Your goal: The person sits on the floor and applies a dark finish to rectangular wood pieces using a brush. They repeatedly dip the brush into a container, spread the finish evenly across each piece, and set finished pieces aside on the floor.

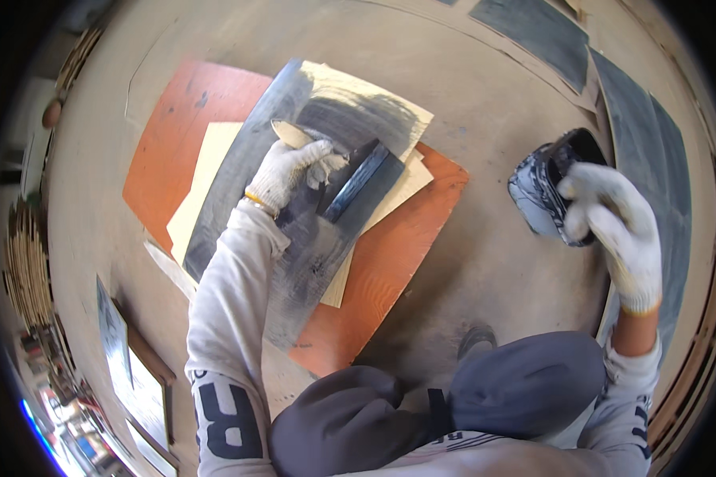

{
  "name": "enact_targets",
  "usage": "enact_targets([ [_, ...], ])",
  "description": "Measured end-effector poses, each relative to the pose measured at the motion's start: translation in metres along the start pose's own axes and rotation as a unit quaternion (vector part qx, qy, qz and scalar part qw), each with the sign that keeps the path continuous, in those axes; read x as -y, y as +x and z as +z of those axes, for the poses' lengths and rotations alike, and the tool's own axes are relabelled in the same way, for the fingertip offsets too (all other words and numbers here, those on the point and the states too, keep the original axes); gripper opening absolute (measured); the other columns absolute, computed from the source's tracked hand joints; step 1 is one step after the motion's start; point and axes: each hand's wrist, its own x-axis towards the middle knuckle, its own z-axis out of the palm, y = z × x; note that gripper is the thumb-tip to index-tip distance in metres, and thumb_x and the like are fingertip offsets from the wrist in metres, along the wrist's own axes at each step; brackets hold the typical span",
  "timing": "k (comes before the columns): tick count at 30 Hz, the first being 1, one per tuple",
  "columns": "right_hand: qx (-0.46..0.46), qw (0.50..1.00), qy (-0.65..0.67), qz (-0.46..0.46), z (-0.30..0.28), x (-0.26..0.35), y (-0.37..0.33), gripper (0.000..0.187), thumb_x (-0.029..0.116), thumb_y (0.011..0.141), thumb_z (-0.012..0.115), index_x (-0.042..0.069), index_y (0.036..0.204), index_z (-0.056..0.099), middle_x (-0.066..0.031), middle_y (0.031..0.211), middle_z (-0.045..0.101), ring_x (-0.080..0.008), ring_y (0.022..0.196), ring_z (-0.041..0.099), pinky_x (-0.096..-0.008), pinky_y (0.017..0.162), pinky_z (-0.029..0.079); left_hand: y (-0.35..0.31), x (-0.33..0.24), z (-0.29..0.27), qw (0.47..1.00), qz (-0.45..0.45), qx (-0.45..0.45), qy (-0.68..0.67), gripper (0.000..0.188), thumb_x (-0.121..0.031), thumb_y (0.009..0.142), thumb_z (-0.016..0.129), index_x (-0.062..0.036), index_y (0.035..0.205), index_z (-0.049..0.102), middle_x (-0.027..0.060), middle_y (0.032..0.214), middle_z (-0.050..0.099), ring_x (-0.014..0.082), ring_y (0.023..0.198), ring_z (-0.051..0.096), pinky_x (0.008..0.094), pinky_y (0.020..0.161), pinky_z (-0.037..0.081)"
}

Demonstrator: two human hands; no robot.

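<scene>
A wide-bladed spreader (pixel 363 184) is being held in the gloved left hand (pixel 282 175), the fingers being wrapped around its grip and the pale wooden handle end (pixel 290 133) being left exposed beyond them, towards the upper edge of a dark-coated panel (pixel 310 274). The blade is being carried just to the right of the hand, near the panel's right edge; its long axis is being slanted from upper right to lower left, roughly in line with that edge. Whether the blade is being pressed down cannot be told. A pale, streaked area is being left showing through the dark coat at the panel's upper right corner, above the blade. The panel is being supported on pale boards (pixel 215 155), and these on an orange board (pixel 167 151), whose corners are being exposed around the stack.

The left forearm (pixel 235 286) is being extended upward over the panel's lower left edge, the wrist being held over the coated surface. The panel is being reached by this nearer arm; the right hand (pixel 624 226) is being held well apart, beside a smeared container (pixel 533 195) on the floor (pixel 469 95), off the orange board's right corner. Its gloved fingers are being bent over the container's near rim; whether that rim is being gripped cannot be told.
</scene>
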Motion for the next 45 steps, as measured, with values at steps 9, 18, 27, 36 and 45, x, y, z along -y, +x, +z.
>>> enact_targets([
  [9, -0.175, 0.977, 0.118, -0.001, 0.004, 0.022, -0.139, 0.042, 0.004, 0.093, 0.072, -0.010, 0.132, 0.062, -0.0193, 0.120, 0.070, -0.0216, 0.087, 0.073, -0.0321, 0.078, 0.059, 0.129, -0.029, 0.030, 0.998, 0.058, -0.013, -0.006, 0.019, -0.014, 0.102, 0.074, 0.0025, 0.111, 0.074, 0.0108, 0.100, 0.080, 0.0182, 0.084, 0.076, 0.0287, 0.071, 0.060],
  [18, -0.107, 0.974, 0.201, 0.020, 0.024, 0.007, -0.147, 0.044, -0.013, 0.091, 0.060, -0.009, 0.135, 0.062, -0.0205, 0.126, 0.066, -0.0201, 0.095, 0.070, -0.0308, 0.082, 0.057, 0.059, -0.035, 0.014, 0.999, -0.023, 0.033, -0.001, 0.034, -0.018, 0.101, 0.076, 0.0056, 0.124, 0.069, 0.0138, 0.107, 0.080, 0.0215, 0.089, 0.077, 0.0319, 0.079, 0.061],
  [27, -0.039, 0.992, 0.118, -0.007, 0.017, 0.004, -0.145, 0.048, -0.012, 0.088, 0.069, -0.006, 0.135, 0.064, -0.0188, 0.123, 0.067, -0.0193, 0.089, 0.072, -0.0283, 0.074, 0.056, 0.099, -0.048, 0.045, 1.000, -0.012, 0.017, 0.006, 0.028, -0.021, 0.101, 0.076, 0.0071, 0.107, 0.075, 0.0117, 0.092, 0.079, 0.0186, 0.070, 0.071, 0.0291, 0.064, 0.056],
  [36, -0.064, 0.994, 0.082, -0.031, 0.006, -0.004, -0.147, 0.051, -0.008, 0.085, 0.075, -0.005, 0.134, 0.065, -0.0217, 0.125, 0.068, -0.0212, 0.088, 0.073, -0.0304, 0.075, 0.059, 0.066, -0.037, 0.045, 0.999, -0.013, -0.021, -0.047, 0.028, -0.016, 0.104, 0.071, 0.0058, 0.122, 0.069, 0.0156, 0.106, 0.080, 0.0175, 0.079, 0.074, 0.0282, 0.067, 0.057],
  [45, -0.007, 0.995, 0.094, -0.031, 0.002, -0.001, -0.147, 0.044, 0.003, 0.091, 0.073, -0.005, 0.134, 0.066, -0.0260, 0.131, 0.065, -0.0243, 0.090, 0.072, -0.0334, 0.079, 0.060, -0.008, -0.006, 0.009, 1.000, 0.009, -0.012, 0.015, 0.029, -0.025, 0.101, 0.077, 0.0016, 0.110, 0.071, 0.0170, 0.097, 0.081, 0.0160, 0.064, 0.070, 0.0286, 0.052, 0.054],
])
